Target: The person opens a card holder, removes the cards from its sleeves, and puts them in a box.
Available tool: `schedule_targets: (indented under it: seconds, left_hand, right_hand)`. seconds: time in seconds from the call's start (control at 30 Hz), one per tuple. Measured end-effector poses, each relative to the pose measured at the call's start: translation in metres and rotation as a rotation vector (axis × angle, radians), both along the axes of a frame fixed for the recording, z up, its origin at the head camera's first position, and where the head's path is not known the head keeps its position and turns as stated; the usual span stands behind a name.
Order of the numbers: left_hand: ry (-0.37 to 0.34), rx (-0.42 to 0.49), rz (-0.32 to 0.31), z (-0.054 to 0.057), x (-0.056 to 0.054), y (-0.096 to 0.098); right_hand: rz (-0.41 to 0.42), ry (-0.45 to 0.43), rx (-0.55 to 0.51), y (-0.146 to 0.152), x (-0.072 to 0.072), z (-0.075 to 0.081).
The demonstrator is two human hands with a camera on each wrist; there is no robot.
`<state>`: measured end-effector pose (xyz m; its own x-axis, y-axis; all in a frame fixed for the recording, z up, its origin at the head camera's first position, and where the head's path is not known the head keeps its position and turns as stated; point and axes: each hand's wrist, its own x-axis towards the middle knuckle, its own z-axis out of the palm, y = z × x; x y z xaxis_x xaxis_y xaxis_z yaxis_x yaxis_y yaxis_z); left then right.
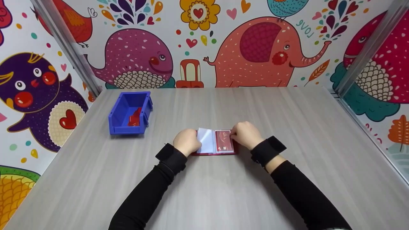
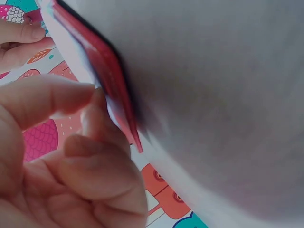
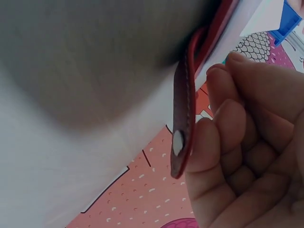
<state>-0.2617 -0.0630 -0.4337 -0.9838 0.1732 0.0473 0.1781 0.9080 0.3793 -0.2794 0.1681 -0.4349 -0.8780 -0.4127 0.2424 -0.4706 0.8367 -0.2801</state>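
A red card holder (image 1: 214,154) lies open on the table, with clear plastic sleeves inside. A red bank card (image 1: 224,140) shows on its right side. My left hand (image 1: 187,141) pinches a whitish sleeve (image 1: 206,140) by its left edge between thumb and finger, its upper corner raised. At the holder's right edge, my right hand (image 1: 246,134) has thumb and index tip together by the card's upper corner; what exactly lies between them is hidden. The right wrist view shows the holder's strap (image 3: 185,104) with a snap button, hanging beside the curled fingers.
A blue plastic bin (image 1: 129,130) stands at the back left of the table, with red cards (image 1: 135,118) in it. Printed cartoon panels (image 1: 198,41) close off the back and sides. Metal posts (image 1: 68,48) rise at the corners.
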Motion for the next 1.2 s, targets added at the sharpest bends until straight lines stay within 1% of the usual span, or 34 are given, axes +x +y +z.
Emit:
schedule_targets:
  seconds: [0.13, 0.33, 0.5, 0.77, 1.0, 1.1, 1.2]
  left_hand:
    - [0.007, -0.005, 0.0, -0.0001, 0.0007, 0.0]
    - [0.01, -0.008, 0.027, 0.0004, 0.0016, -0.0009]
    - [0.006, -0.016, 0.036, 0.0019, 0.0023, -0.0012]
    - [-0.009, -0.022, 0.035, 0.0008, 0.0011, -0.0019]
    - [-0.008, -0.031, 0.03, 0.0005, 0.002, -0.0019]
    - [-0.01, -0.028, 0.035, 0.0004, 0.0024, -0.0021]
    - [-0.016, -0.023, 0.038, 0.0005, 0.0025, -0.0027]
  right_hand:
    - [-0.002, -0.007, 0.004, -0.001, 0.0003, -0.002]
    - [-0.01, -0.013, 0.01, -0.0018, 0.0008, -0.0026]
    - [-0.016, -0.026, 0.011, -0.0029, 0.0003, -0.0042]
    - [-0.019, -0.021, 0.007, -0.0031, 0.0, -0.0055]
    - [-0.022, 0.013, 0.025, -0.0029, 0.0001, -0.0071]
    - [-0.031, 0.002, 0.025, -0.0034, 0.0002, -0.007]
    - [-0.04, -0.028, 0.014, -0.0038, -0.0002, -0.0062]
